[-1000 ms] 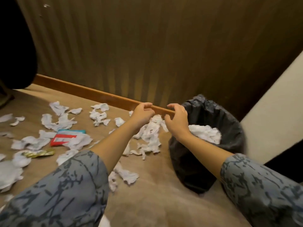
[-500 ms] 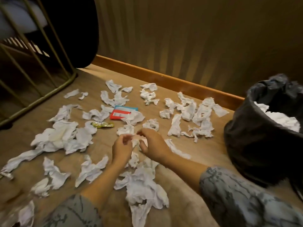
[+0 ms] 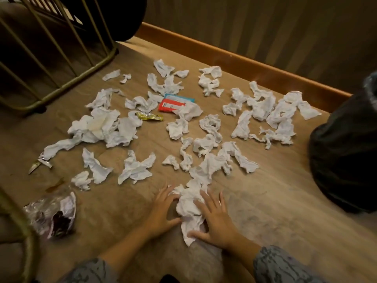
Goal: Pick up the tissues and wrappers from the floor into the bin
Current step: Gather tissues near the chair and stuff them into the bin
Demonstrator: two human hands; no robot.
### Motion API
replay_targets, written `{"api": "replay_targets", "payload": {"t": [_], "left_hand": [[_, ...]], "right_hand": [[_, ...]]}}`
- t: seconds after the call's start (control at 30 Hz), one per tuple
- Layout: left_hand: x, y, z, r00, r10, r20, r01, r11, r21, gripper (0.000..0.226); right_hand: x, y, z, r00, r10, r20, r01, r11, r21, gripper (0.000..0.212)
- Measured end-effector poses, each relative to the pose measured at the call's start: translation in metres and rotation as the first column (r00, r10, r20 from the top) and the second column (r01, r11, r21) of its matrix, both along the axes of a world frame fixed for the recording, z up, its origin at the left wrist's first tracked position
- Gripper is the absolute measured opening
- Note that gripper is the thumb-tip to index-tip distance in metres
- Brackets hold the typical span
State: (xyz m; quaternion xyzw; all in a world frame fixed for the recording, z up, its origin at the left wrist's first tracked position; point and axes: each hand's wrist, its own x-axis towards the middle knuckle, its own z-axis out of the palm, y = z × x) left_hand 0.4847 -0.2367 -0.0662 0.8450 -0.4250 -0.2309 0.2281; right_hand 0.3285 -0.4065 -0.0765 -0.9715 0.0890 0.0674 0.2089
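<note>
Several crumpled white tissues lie scattered over the brown floor. A large crumpled tissue [image 3: 188,209] lies nearest me, between my hands. My left hand [image 3: 163,211] rests flat on the floor at its left edge, fingers spread. My right hand [image 3: 216,219] lies on its right side, fingers spread over it, thumb under its lower corner. A red and blue wrapper [image 3: 172,104] and a yellow wrapper [image 3: 150,116] lie in the middle. A clear plastic wrapper [image 3: 53,215] sits at the lower left. The black-lined bin [image 3: 344,150] stands at the right edge.
A gold metal frame [image 3: 61,90] with bars stands at the upper left; another gold bar [image 3: 22,231] curves at the lower left. A wooden skirting board [image 3: 244,64] runs along the ribbed wall. A small foil scrap [image 3: 39,164] lies left.
The view swung left from the bin to the littered floor. My hands came down from near the skirting board and bin, and now rest low on the nearest big tissue.
</note>
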Motion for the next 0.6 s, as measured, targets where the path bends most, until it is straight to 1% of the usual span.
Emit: {"api": "replay_targets", "payload": {"t": [0.03,0.07,0.1,0.13,0.17,0.23,0.3,0.33,0.37,0.43,0.5,0.53,0.57,0.6], "left_hand": [[-0.005,0.004,-0.004,0.998,0.062,0.004,-0.061,0.996,-0.071,0.052],[-0.008,0.007,-0.006,0.993,0.117,0.018,-0.114,0.987,-0.110,0.035],[-0.010,0.011,-0.007,0.987,0.155,0.044,-0.148,0.980,-0.134,0.023],[-0.009,0.016,-0.007,0.981,0.184,0.059,-0.173,0.973,-0.152,0.019],[-0.008,0.020,-0.006,0.974,0.214,0.072,-0.198,0.962,-0.185,0.020],[-0.002,0.025,-0.001,0.944,0.326,0.052,-0.304,0.919,-0.252,0.023],[0.009,0.020,0.009,0.863,0.506,0.008,-0.478,0.820,-0.314,0.028],[0.017,0.016,0.015,0.818,0.575,0.010,-0.536,0.769,-0.349,0.033],[0.027,0.011,0.020,0.786,0.617,0.030,-0.562,0.734,-0.380,0.040],[0.052,0.003,0.027,0.761,0.643,0.083,-0.562,0.718,-0.411,0.050],[0.077,-0.003,0.025,0.750,0.650,0.121,-0.572,0.730,-0.374,0.052],[0.088,-0.005,0.022,0.737,0.663,0.130,-0.601,0.732,-0.321,0.050],[0.095,-0.007,0.016,0.723,0.678,0.137,-0.636,0.729,-0.253,0.046],[0.099,-0.008,0.010,0.710,0.691,0.137,-0.667,0.722,-0.182,0.042]], "right_hand": [[-0.004,-0.003,-0.004,0.999,0.008,0.033,-0.009,1.000,0.021,0.078],[-0.007,-0.007,-0.007,0.996,-0.001,0.092,-0.004,0.998,0.058,0.062],[-0.008,-0.011,-0.008,0.986,-0.033,0.163,0.014,0.993,0.117,0.045],[-0.008,-0.015,-0.008,0.972,-0.079,0.221,0.040,0.983,0.177,0.031],[-0.008,-0.019,-0.005,0.959,-0.134,0.252,0.077,0.972,0.223,0.022],[-0.004,-0.029,0.003,0.926,-0.285,0.247,0.210,0.933,0.291,0.022],[0.003,-0.042,0.012,0.868,-0.450,0.213,0.357,0.860,0.365,0.031],[0.009,-0.051,0.019,0.835,-0.501,0.227,0.398,0.836,0.378,0.035],[0.017,-0.059,0.026,0.803,-0.532,0.268,0.424,0.826,0.370,0.037],[0.036,-0.076,0.040,0.717,-0.580,0.387,0.462,0.811,0.359,0.036],[0.056,-0.090,0.047,0.638,-0.615,0.462,0.510,0.788,0.345,0.032],[0.065,-0.095,0.048,0.628,-0.621,0.469,0.527,0.782,0.332,0.034],[0.072,-0.098,0.049,0.646,-0.613,0.455,0.527,0.789,0.315,0.040],[0.079,-0.099,0.048,0.688,-0.592,0.419,0.513,0.806,0.296,0.047]]}}
